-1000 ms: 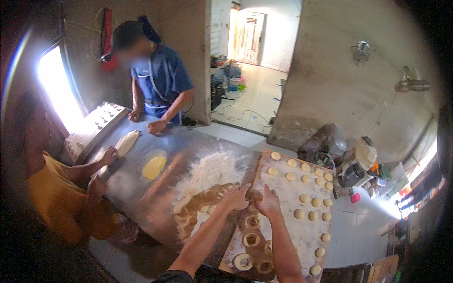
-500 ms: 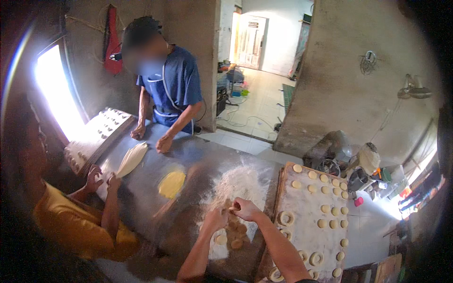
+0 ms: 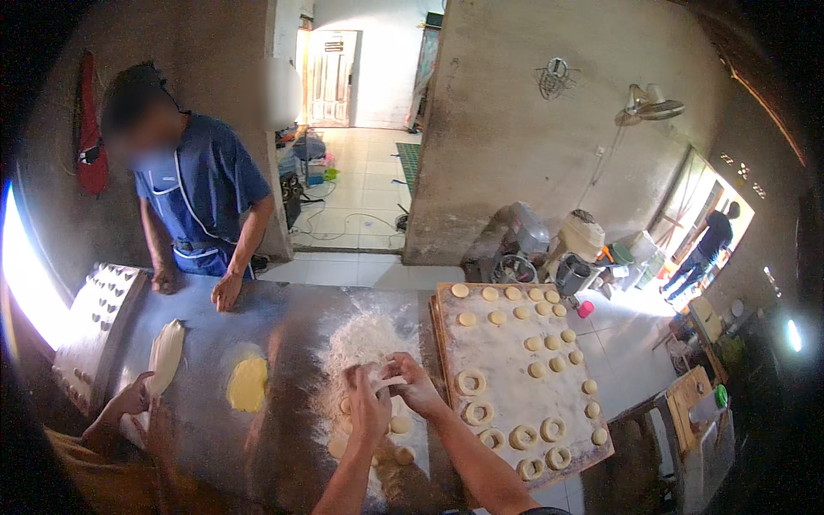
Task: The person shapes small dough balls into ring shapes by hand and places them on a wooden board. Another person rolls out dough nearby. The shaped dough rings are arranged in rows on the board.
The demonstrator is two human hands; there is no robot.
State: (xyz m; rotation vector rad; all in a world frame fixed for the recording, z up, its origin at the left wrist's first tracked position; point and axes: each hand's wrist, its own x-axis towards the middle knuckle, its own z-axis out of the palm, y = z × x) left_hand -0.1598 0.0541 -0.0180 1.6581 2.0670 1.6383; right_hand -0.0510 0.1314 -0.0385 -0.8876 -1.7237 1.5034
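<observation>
Above the floured metal table, both my hands meet over a pale piece of dough (image 3: 378,376). My left hand (image 3: 366,402) is closed on its near left side, and my right hand (image 3: 415,388) grips it from the right with bent fingers. The dough's full shape is partly hidden by my fingers. A heap of white flour (image 3: 356,339) lies just beyond my hands. Several round dough pieces, among them one dough ball (image 3: 400,425), rest in flour beneath and beside my wrists.
Right of me, a floured wooden board (image 3: 506,378) bears dough discs and several dough rings (image 3: 524,437). Yellow dough (image 3: 248,384) and a long dough strip (image 3: 166,354) lie leftward, near two co-workers. Filled trays (image 3: 103,318) stand far left. Mixers (image 3: 525,230) stand by the wall.
My view has swung right, so the table appears farther left. My hands stay together over the flour; the pale dough between them now shows more. A person in the right-hand doorway has come into clearer view.
</observation>
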